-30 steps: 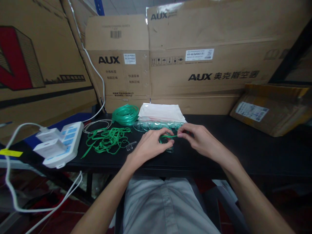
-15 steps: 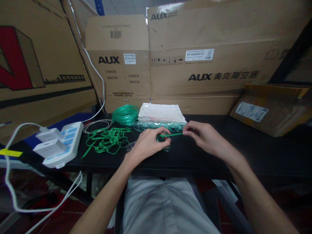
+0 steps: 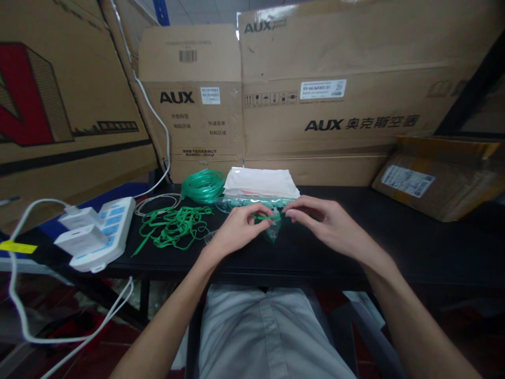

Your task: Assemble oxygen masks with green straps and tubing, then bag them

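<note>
L hand [image 3: 236,231] grip clamped on grn strap [image 3: 265,217], betw. hands at clear grn piece [image 3: 273,233], nr front of worktop [image 3: 335,263]. R hand [image 3: 329,223] just beside; can't tell if grip apart/together.

The green strap [image 3: 265,217] is a narrow, flat band of bright, matte green; a short length shows, running nearly level from between the left hand's [image 3: 239,225] fingers toward the right hand [image 3: 325,223], and the rest is hidden. At its right end it meets the translucent piece [image 3: 273,232], a small, glossy, pale green form, wider above and narrowing downward. This stands roughly upright between the hands, close to the left thumb, over the black table [image 3: 315,273]. Its details are blurred, and whether the strap is threaded through it cannot be told.
</note>
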`<state>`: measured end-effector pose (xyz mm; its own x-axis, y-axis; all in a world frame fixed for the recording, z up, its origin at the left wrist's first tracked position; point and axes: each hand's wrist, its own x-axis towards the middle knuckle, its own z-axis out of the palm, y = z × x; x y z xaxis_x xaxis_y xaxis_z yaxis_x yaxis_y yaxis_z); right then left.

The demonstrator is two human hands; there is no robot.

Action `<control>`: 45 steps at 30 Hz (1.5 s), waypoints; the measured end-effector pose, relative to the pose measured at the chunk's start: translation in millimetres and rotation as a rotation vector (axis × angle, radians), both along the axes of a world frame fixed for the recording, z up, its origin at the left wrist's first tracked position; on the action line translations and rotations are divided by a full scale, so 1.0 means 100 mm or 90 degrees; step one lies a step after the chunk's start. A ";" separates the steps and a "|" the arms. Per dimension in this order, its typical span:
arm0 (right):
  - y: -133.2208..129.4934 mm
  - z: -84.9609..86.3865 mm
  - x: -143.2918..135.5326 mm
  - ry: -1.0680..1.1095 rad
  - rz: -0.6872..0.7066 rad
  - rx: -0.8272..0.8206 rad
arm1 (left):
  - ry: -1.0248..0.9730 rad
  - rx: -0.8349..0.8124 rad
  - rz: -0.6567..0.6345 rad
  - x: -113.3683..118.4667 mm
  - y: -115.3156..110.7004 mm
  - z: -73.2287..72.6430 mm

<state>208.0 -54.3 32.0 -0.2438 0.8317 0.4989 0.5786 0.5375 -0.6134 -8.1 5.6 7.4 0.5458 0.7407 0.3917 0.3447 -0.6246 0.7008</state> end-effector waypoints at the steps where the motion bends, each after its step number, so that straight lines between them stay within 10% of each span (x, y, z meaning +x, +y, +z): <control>1: 0.00 0.00 -0.01 0.021 -0.001 -0.006 | -0.029 -0.036 -0.015 -0.01 0.01 0.00; 11: 0.21 -0.24 -0.16 0.348 0.065 -0.260 | -0.238 -0.170 -0.144 0.05 0.01 0.00; 24: 0.17 -0.17 -0.16 0.453 0.005 -0.190 | -0.312 -0.277 -0.068 0.12 0.03 -0.05; 33: 0.16 -0.19 -0.21 0.485 0.083 -0.188 | -0.252 0.033 0.058 0.11 0.05 -0.05; 45: 0.21 -0.29 -0.37 0.446 0.088 -0.161 | -0.234 -0.029 0.081 0.12 0.05 -0.09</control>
<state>170.7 -33.6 3.2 -0.0504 0.9264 0.3733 -0.0545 0.3706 -0.9272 3.8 10.6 -1.1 0.2785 0.8146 0.5087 0.1379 -0.5581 0.8182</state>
